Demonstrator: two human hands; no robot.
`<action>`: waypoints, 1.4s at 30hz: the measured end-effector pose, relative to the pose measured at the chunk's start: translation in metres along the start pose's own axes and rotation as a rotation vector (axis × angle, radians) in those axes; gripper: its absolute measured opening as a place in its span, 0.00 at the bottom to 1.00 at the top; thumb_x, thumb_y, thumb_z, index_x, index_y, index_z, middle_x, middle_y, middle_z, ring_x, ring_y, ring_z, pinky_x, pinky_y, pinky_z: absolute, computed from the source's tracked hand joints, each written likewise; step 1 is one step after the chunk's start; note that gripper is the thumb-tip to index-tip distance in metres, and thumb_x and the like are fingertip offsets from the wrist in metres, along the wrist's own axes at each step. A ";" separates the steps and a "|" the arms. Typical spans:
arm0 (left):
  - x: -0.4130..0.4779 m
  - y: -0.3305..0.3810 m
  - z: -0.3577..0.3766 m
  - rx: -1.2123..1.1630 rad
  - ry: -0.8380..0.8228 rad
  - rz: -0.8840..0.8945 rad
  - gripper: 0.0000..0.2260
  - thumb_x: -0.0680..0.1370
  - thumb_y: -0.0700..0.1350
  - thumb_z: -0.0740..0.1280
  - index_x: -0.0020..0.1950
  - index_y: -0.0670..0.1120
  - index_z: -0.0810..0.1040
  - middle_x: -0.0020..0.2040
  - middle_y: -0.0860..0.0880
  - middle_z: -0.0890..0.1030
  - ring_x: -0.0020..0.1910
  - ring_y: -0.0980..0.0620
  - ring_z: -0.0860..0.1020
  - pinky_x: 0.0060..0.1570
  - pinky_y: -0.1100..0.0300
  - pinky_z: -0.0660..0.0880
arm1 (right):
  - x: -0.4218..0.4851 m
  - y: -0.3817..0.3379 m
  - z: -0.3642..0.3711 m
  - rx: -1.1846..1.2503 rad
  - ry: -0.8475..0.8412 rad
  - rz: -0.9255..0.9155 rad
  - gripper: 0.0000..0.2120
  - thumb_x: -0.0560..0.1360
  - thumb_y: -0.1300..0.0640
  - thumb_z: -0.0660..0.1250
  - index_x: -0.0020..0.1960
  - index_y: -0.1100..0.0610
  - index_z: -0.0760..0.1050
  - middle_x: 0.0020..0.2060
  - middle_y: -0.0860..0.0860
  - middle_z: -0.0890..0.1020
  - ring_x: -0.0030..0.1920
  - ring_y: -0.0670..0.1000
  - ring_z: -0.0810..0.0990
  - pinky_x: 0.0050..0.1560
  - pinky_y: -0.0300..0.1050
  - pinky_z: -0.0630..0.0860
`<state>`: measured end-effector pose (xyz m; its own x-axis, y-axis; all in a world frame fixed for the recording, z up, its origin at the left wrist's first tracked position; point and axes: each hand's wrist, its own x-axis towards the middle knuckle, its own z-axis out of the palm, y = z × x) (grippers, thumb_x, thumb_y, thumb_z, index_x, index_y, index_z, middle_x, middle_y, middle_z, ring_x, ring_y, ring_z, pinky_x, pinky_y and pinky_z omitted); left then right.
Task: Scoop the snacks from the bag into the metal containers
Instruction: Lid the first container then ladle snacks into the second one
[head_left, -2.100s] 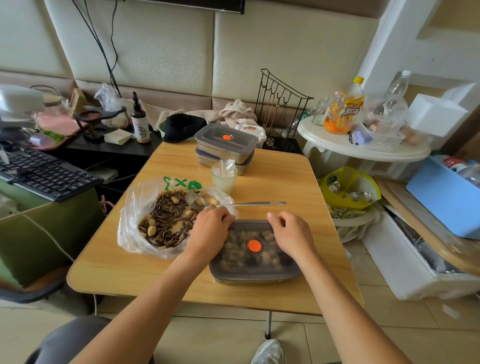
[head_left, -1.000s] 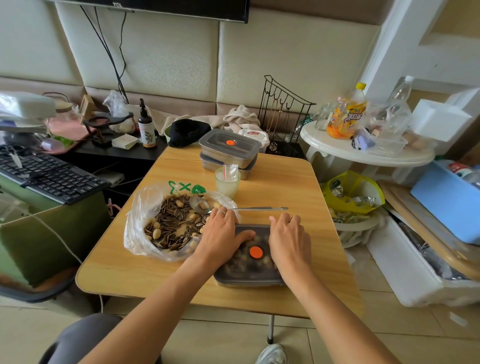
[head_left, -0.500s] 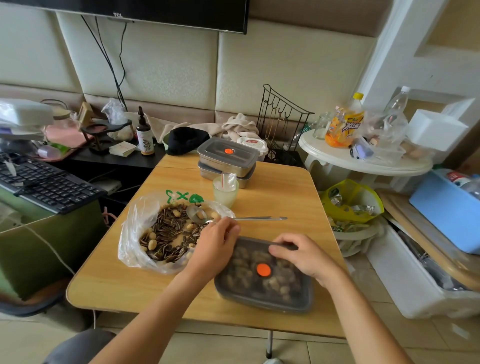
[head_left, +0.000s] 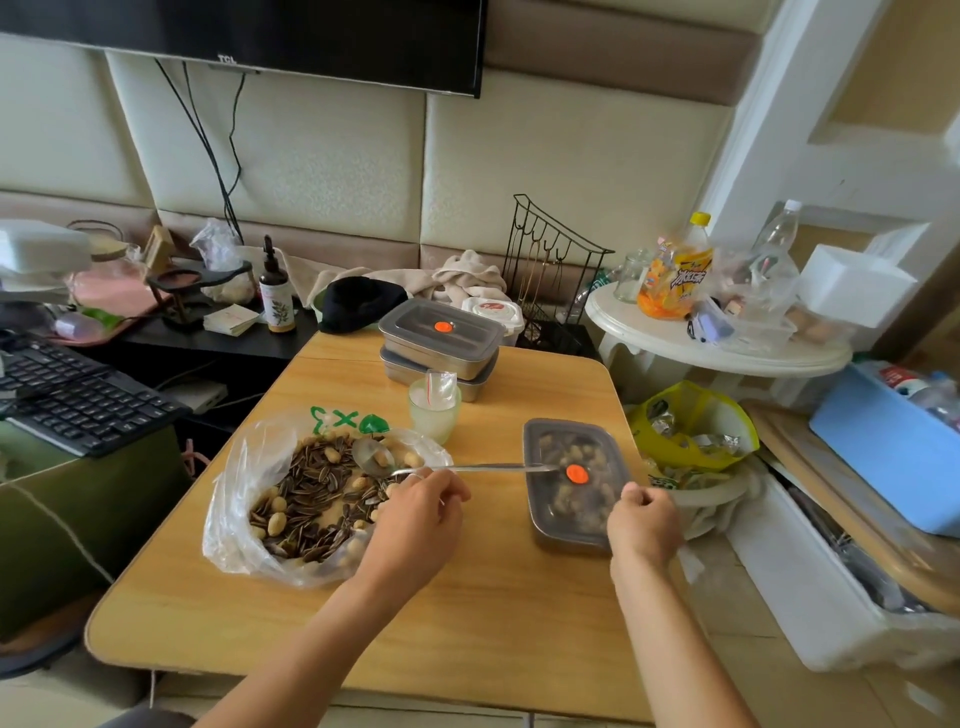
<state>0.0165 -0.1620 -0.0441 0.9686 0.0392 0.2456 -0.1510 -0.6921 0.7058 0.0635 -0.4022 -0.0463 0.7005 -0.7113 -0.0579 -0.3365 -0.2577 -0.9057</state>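
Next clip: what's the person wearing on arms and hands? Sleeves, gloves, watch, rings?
Both forearms are bare to the frame's edge: no sleeves, gloves or watch show. The left hand may carry a thin ring, too small to confirm; the right hand shows none.

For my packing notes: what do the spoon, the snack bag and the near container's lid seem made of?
Spoon: shiny metal, mirror-like glints. Snack bag: thin clear plastic, crinkled and glossy. Container lid: probably smoky translucent plastic; one sees through it.
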 end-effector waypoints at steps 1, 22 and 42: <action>0.001 0.001 0.000 -0.001 0.001 -0.014 0.09 0.81 0.41 0.64 0.51 0.53 0.81 0.46 0.56 0.81 0.44 0.59 0.76 0.43 0.61 0.72 | 0.001 -0.002 0.006 0.011 0.019 -0.002 0.11 0.85 0.58 0.61 0.54 0.64 0.78 0.53 0.64 0.82 0.53 0.65 0.80 0.53 0.54 0.75; 0.037 -0.008 -0.025 -0.127 -0.235 -0.122 0.11 0.80 0.39 0.64 0.46 0.52 0.84 0.37 0.56 0.82 0.31 0.59 0.76 0.33 0.67 0.71 | 0.016 -0.116 0.090 -0.051 -0.168 -0.474 0.05 0.81 0.60 0.65 0.48 0.54 0.79 0.45 0.50 0.82 0.47 0.52 0.81 0.48 0.47 0.75; 0.038 -0.040 -0.106 -0.646 0.094 -0.247 0.28 0.81 0.66 0.60 0.77 0.52 0.68 0.65 0.51 0.80 0.60 0.55 0.81 0.62 0.51 0.78 | -0.063 -0.165 0.077 0.436 -0.563 0.053 0.05 0.83 0.62 0.65 0.49 0.60 0.77 0.45 0.56 0.80 0.43 0.52 0.82 0.48 0.45 0.83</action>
<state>0.0382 -0.0566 0.0072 0.9729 0.2225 0.0628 -0.0440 -0.0884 0.9951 0.1231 -0.2650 0.0746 0.9484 -0.2392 -0.2082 -0.1794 0.1369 -0.9742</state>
